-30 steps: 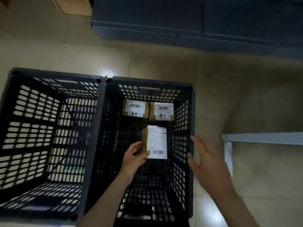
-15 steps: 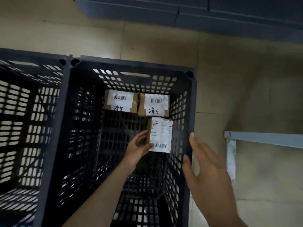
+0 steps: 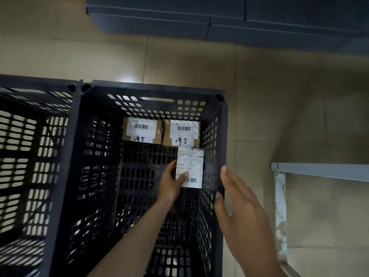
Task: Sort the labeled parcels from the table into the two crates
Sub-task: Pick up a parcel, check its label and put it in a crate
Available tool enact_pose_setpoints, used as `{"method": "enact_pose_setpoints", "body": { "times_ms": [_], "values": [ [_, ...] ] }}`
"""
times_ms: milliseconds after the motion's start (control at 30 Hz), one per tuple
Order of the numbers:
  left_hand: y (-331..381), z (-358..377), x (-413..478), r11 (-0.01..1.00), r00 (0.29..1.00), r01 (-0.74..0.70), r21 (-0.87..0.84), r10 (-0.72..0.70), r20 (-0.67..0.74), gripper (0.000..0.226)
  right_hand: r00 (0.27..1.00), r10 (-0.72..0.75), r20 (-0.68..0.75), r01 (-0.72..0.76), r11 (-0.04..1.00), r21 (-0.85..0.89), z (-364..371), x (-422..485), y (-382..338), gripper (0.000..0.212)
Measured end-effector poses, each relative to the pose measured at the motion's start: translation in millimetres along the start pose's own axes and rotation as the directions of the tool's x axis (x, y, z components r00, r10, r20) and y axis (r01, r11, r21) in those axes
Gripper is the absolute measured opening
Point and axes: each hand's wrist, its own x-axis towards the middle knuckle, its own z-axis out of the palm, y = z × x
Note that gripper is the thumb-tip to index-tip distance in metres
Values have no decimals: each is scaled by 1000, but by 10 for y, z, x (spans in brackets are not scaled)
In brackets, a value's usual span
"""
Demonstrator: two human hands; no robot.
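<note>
Two black slotted crates stand side by side on the floor, the right crate (image 3: 153,90) and the left crate (image 3: 36,84). Two brown parcels with white labels lie at the far end of the right crate's bottom, one on the left (image 3: 142,130) and one on the right (image 3: 184,133). My left hand (image 3: 173,181) reaches deep into this crate and grips a third labeled parcel (image 3: 191,164) near the right wall, just in front of the right-hand parcel. My right hand (image 3: 237,206) hovers with straight fingers by the crate's right rim, holding nothing.
A pale metal table frame (image 3: 319,170) with a leg (image 3: 280,212) stands to the right of the crates. Dark grey boxes (image 3: 219,19) are stacked along the far wall. The floor is beige tile.
My left hand has carried the parcel farther into the right crate, down toward its right wall and the two parcels lying there. My right hand stayed by the rim.
</note>
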Motion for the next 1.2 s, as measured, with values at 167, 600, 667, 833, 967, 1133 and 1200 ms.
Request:
{"method": "enact_pose_setpoints", "body": {
  "times_ms": [167,600,667,833,967,1133,1200],
  "values": [
    [302,-201,-369,972,998,70,226,-67,-19,63,978,85,191,-97,994,54,-199,-30,-62,70],
    [1478,-1450,-2764,350,934,-306,886,293,206,58,984,37,176,-35,999,-16,-1353,-774,-1018,41],
    [1670,-1610,-3083,313,910,-337,888,350,222,57,989,33,141,-32,999,-15,-1507,-1013,-1222,38],
    [1932,-1806,-3722,172,817,-480,860,444,367,54,1000,27,13,-27,999,-37,-1741,-1718,-1440,32],
    [1942,-1753,-4091,46,738,-578,815,456,498,50,988,83,-131,-95,992,-89,-1859,-2358,-1316,32],
    [1899,-1499,-4573,-130,612,-684,718,432,662,48,951,56,-303,-117,976,-184,-2018,-3136,-1092,33],
    [1877,-1361,-4738,-172,576,-707,686,423,699,46,939,30,-344,-106,973,-204,-2051,-3351,-1009,32]
  ]
}}
